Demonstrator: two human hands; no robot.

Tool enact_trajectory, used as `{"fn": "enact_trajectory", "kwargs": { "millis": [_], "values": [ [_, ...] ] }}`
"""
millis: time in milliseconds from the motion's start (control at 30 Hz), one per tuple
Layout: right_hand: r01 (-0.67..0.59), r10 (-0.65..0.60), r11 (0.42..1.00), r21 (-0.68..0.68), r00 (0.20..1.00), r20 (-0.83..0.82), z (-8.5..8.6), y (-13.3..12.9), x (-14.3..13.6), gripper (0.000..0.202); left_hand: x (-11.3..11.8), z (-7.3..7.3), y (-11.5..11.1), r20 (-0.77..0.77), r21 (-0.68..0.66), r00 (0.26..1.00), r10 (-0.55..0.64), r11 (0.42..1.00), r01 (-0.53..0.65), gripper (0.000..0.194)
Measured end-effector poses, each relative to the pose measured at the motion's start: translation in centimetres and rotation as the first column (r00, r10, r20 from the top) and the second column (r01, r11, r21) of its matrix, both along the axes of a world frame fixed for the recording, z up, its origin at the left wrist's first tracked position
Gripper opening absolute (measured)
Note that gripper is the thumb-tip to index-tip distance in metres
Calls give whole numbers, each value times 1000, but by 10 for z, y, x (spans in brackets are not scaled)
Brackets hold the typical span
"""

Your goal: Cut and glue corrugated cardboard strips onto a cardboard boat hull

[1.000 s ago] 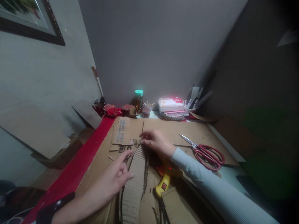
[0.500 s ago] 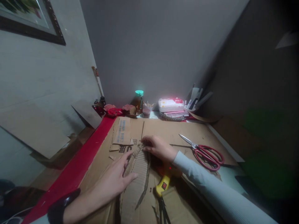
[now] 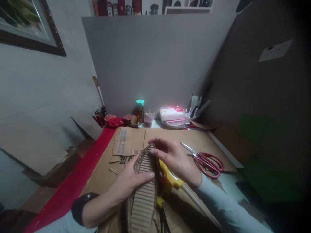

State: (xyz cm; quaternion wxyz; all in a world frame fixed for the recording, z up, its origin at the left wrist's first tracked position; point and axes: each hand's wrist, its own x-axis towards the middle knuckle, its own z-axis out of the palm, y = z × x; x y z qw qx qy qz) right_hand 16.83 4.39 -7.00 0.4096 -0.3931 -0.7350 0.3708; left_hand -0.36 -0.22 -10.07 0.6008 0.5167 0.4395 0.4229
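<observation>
right hand [image 3: 173, 159] pinches the far tip of the ribbed cardboard strip [image 3: 143, 197]; left hand [image 3: 130, 179] clamps its left edge, thumb across the ribs. strip sits between both hands, over the cardboard sheet [image 3: 194, 138]. probably light, dry, stiff across, bendy between ribs, easily crushed: best held by edges. yellow glue gun [image 3: 167, 181] just right, red-handled scissors [image 3: 209, 165] beyond.

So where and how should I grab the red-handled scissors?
Likely by the red handles, coming from the near right with your right hand once it leaves the corrugated cardboard: they lie nearer you and to the right, while the blades point away and leftward.
</observation>
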Motion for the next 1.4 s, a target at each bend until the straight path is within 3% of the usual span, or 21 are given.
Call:
{"fn": "enact_trajectory", "kwargs": {
  "millis": [167, 267, 467, 633, 800, 1067, 1267, 1400],
  "values": [
    [50, -49, 999, 14, 994, -101, 1, -18, 6, 27, 18, 3, -6, 146, -53, 986, 82, 996, -75, 46],
    [51, -60, 997, -56, 986, -155, -6, -31, 10, 38, 24, 9, -5, 227, -49, 961, 158, 987, -151, 41],
    [-136, 88, 970, -200, 968, -235, -25, -42, 11, 44, 25, 11, 9, 282, -21, 911, 302, 951, -308, 36],
    [-259, 167, 899, -354, 948, -270, -23, -42, 12, 63, 19, 14, 19, 289, -2, 878, 382, 917, -399, 33],
    [-307, 166, 829, -468, 933, -319, -23, -43, 10, 88, 18, 23, 26, 313, 17, 871, 378, 915, -403, 29],
    [-296, 78, 801, -521, 913, -399, -29, -41, 9, 97, 24, 21, 18, 311, 34, 910, 276, 953, -301, 47],
    [-267, 45, 800, -538, 920, -390, -25, -41, 9, 82, 25, 16, 18, 276, 63, 921, 276, 951, -304, 44],
    [-259, 21, 796, -546, 915, -403, -26, -40, 7, 83, 25, 14, 17, 239, 94, 924, 299, 940, -329, 42]
  ]
}}
